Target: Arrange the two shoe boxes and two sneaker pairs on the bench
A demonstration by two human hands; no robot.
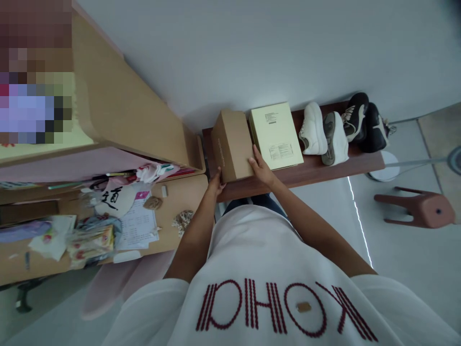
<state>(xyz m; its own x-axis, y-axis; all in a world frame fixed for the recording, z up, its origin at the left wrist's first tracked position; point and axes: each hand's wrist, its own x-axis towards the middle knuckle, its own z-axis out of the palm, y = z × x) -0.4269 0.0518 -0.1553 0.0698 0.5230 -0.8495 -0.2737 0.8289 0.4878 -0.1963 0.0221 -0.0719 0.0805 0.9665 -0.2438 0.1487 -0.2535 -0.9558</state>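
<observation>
A brown cardboard box (236,144) sits at the left end of a dark wooden shelf (288,180) against the wall. My left hand (215,185) grips its near left corner, with part of the fingers hidden against the side. On the opposite side, my right hand (261,169) holds the box near its right front edge, the fingers reaching toward the gap beside a pale yellow box (276,134). That yellow box has printed labels and stands close by on the right.
White sneakers (314,129) and black sneakers (356,117) stand further right on the shelf. A desk (194,190) cluttered with papers, a cap (117,199) and plastic packets lies to the left. A reddish-brown stool (432,209) is on the floor at right.
</observation>
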